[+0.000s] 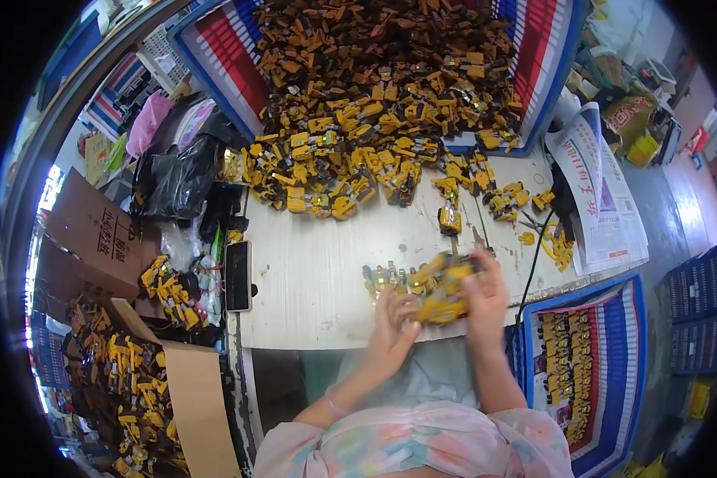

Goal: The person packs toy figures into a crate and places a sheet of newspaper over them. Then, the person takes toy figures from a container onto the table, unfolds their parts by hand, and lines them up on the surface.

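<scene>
My right hand (486,299) is wrapped round the right side of a yellow toy vehicle (442,293), blurred by motion, over the front part of the white table (319,279). At its left side is my left hand (392,327), with bent fingers touching or very near the toy; the blur hides the exact contact. Just behind my left fingers, a small group of yellow and grey toy pieces (384,276) lies on the table. Farther back, a single yellow toy (449,217) lies apart from the large heap of yellow toys (334,163).
A blue-rimmed crate (534,119) spills toys onto the table's back. At left are a phone (239,276) and a cardboard box (195,398) of yellow parts. At right are a newspaper (601,199), a black cable (531,275) and a crate (634,342) with toys in rows.
</scene>
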Available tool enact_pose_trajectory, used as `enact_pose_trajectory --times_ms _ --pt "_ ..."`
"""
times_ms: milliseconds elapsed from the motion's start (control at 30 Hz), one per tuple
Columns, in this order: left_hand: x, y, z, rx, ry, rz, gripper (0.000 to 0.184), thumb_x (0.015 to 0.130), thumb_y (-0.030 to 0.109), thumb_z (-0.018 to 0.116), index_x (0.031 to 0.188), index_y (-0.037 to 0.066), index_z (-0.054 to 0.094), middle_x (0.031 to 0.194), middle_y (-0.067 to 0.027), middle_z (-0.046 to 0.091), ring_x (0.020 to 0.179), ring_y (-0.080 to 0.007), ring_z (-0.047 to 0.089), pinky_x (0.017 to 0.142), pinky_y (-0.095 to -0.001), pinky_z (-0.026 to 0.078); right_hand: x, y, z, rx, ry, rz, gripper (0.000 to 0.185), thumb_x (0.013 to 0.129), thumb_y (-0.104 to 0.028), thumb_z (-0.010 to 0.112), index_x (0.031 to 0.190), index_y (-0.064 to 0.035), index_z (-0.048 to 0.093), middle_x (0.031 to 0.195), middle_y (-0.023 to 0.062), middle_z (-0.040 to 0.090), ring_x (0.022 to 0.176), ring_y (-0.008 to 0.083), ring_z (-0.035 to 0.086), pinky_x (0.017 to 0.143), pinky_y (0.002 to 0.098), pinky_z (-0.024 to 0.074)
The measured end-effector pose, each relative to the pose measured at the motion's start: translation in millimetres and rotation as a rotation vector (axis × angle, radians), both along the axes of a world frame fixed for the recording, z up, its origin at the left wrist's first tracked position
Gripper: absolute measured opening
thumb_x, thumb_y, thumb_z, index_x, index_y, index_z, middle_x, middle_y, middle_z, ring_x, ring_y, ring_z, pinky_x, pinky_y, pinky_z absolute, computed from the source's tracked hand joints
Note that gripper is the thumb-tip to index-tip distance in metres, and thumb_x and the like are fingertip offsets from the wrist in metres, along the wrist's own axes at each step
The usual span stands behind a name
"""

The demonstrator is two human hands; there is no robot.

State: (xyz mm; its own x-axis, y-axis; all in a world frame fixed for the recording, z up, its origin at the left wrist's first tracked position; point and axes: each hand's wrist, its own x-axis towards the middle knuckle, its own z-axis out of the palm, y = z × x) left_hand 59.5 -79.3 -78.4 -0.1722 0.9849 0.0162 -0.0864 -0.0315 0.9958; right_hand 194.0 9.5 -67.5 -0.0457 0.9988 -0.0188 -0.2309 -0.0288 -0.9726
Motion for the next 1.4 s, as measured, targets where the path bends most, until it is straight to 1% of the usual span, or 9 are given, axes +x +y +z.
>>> enact_pose_trajectory --times_ms 200,267,333,533,667,867,1133,1267,1400 --pt "-22 1 -3 0.036 0.339 0.118 0.064 0.084 0.011 0.053 0.134 -0.001 0.014 0.128 -0.0182 0.036 0.118 -0.0284 0.038 0.101 -0.0383 0.029 30 17 29 -0.044 0.134 0.126 0.039 0.083 -0.001 0.054 0.121 -0.0026 0.044 0.11 0.0096 0.054 0.095 0.0127 0.054 0.081 0.0242 0.0448" --pt "-19 6 -4 0.143 0.341 0.123 0.06 0.084 0.011 0.052 0.133 -0.003 0.02 0.127 -0.0186 0.038 0.12 -0.0282 0.037 0.101 -0.0366 0.028 17 10 6 0.006 -0.141 0.171 0.039 0.08 -0.003 0.058 0.118 -0.0039 0.048 0.111 0.0082 0.055 0.099 0.0158 0.053 0.084 0.0282 0.0437" --pt "-14 9 0 0.255 0.244 0.107 0.058 0.085 0.01 0.05 0.133 -0.003 0.02 0.128 -0.0193 0.037 0.12 -0.0285 0.036 0.101 -0.0358 0.028 -7 5 -13 0.155 -0.181 0.3 0.038 0.082 -0.007 0.057 0.118 -0.0038 0.046 0.086 0.0009 0.057 0.072 0.0059 0.051 0.063 0.0185 0.0408" --pt "-31 10 1 0.004 0.446 0.187 0.045 0.092 0.011 0.04 0.134 -0.002 0.031 0.127 -0.015 0.042 0.116 -0.019 0.041 0.098 -0.0293 0.031 -43 -2 5 0.321 -0.593 0.244 0.04 0.076 -0.018 0.065 0.113 -0.0084 0.053 0.072 -0.0011 0.045 0.078 0.0122 0.041 0.071 0.027 0.0357" --pt "-11 10 -2 -0.043 0.025 0.338 0.046 0.092 0.009 0.041 0.134 -0.005 0.029 0.131 -0.0134 0.041 0.117 -0.0158 0.041 0.097 -0.0275 0.032 -56 -14 -5 0.324 -0.575 0.114 0.04 0.075 -0.022 0.067 0.111 -0.0106 0.055 0.084 0.0038 0.052 0.083 0.0179 0.041 0.077 0.029 0.0347" --pt "-13 10 -25 0.052 0.171 0.311 0.049 0.09 0.005 0.045 0.134 -0.005 0.027 0.127 -0.0129 0.045 0.112 -0.0143 0.045 0.094 -0.0261 0.035 -47 -13 -2 0.376 -0.662 0.158 0.038 0.076 -0.025 0.065 0.11 -0.0111 0.056 0.088 0.006 0.055 0.087 0.0206 0.043 0.081 0.0323 0.0326" --pt "-26 15 -30 0.07 0.579 0.222 0.045 0.086 0.003 0.046 0.13 -0.005 0.037 0.131 -0.0193 0.041 0.122 -0.025 0.04 0.1 -0.0326 0.03 -36 16 5 0.673 -1.032 0.137 0.035 0.075 -0.032 0.064 0.104 -0.0119 0.062 0.095 0.0079 0.053 0.095 0.0266 0.044 0.087 0.04 0.0289" --pt "-20 12 -34 0.104 0.888 0.135 0.062 0.084 0.015 0.051 0.134 -0.007 0.024 0.14 -0.0238 0.023 0.131 -0.0379 0.018 0.107 -0.0423 0.015 -18 50 6 0.675 -1.095 0.038 0.041 0.076 -0.032 0.062 0.111 -0.0099 0.057 0.098 0.0125 0.053 0.099 0.0292 0.044 0.088 0.0406 0.0325" --pt "-14 15 -40 0.01 1.055 0.056 0.073 0.085 0.031 0.052 0.132 -0.011 0.017 0.14 -0.0287 0.016 0.131 -0.0443 0.01 0.105 -0.0525 0.008 -14 103 3 0.564 -1.154 0.101 0.069 0.075 -0.034 0.064 0.131 -0.0105 0.032 0.109 0.0217 0.052 0.097 0.0353 0.05 0.084 0.042 0.039"
